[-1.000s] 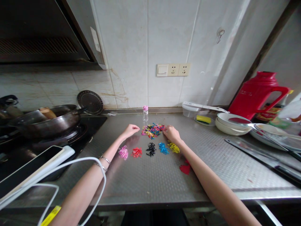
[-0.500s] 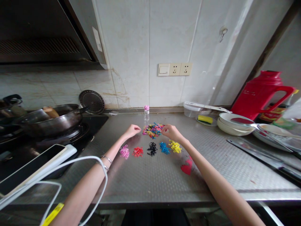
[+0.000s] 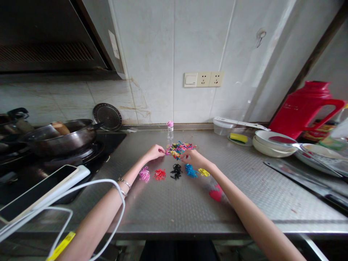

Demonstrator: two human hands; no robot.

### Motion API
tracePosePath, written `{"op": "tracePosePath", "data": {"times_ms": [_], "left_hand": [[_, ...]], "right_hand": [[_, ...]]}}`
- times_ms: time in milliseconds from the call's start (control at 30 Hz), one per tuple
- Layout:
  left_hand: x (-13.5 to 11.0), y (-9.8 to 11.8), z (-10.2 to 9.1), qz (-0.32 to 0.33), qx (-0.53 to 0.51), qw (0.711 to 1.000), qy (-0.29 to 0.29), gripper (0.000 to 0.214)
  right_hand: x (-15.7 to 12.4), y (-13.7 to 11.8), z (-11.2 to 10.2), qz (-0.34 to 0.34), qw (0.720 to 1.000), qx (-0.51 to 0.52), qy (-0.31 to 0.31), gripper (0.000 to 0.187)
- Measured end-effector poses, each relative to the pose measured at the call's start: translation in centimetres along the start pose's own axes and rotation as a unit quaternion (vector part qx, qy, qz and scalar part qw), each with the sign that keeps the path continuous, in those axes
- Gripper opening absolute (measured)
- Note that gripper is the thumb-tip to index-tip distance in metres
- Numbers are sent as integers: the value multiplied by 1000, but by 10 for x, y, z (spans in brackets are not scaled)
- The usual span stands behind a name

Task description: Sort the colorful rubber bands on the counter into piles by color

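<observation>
A mixed heap of small coloured elastic bands (image 3: 179, 148) lies on the steel counter (image 3: 174, 203). My left hand (image 3: 154, 152) rests at the heap's left edge, fingers curled in a pinch. My right hand (image 3: 192, 157) is at the heap's near right side, fingers pinched together on something too small to make out. In a row in front lie sorted little piles: pink (image 3: 144, 174), red (image 3: 159, 174), black (image 3: 176, 171), blue (image 3: 190, 170) and yellow (image 3: 203, 172). A small clear bottle with a pink cap (image 3: 170, 129) stands behind the heap.
A wok (image 3: 58, 136) sits on the stove at left, a phone on a white block with a cable (image 3: 40, 192) near it. At right are stacked bowls (image 3: 272, 142), a sponge (image 3: 238, 137), a red thermos jug (image 3: 304, 105) and a knife (image 3: 304, 181). A red object (image 3: 216, 194) lies under my right forearm.
My right hand has drawn back from the heap's right side toward its near edge, now partly over the yellow pile. My left hand has edged closer to the heap.
</observation>
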State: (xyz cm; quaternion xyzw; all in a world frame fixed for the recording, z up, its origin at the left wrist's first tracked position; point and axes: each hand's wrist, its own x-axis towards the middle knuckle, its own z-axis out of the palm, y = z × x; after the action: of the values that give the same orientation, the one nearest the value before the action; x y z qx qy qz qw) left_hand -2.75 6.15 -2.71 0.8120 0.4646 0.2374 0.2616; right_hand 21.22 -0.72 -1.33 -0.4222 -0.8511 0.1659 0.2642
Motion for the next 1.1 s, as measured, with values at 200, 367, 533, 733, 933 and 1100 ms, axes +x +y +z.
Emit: {"op": "tracePosePath", "data": {"times_ms": [200,367,533,733,933,1100], "left_hand": [[-1,2,5,16,13,1000,5,22],[1,0,10,37,36,998,27,20],[-1,1,8,29,36,999,17,20],[-2,2,9,26,34,999,14,22],[0,2,8,38,32,999,17,22],[-11,13,-12,48,12,999,-6,22]], "right_hand": [[-1,28,-7,52,998,-28,29,18],[-5,43,-7,67,996,-39,47,17],[-6,49,-8,70,995,-54,49,18],[-6,54,-7,72,994,-58,53,19],[-6,59,-8,68,994,-68,50,18],[-7,63,-10,73,993,-75,56,19]]}}
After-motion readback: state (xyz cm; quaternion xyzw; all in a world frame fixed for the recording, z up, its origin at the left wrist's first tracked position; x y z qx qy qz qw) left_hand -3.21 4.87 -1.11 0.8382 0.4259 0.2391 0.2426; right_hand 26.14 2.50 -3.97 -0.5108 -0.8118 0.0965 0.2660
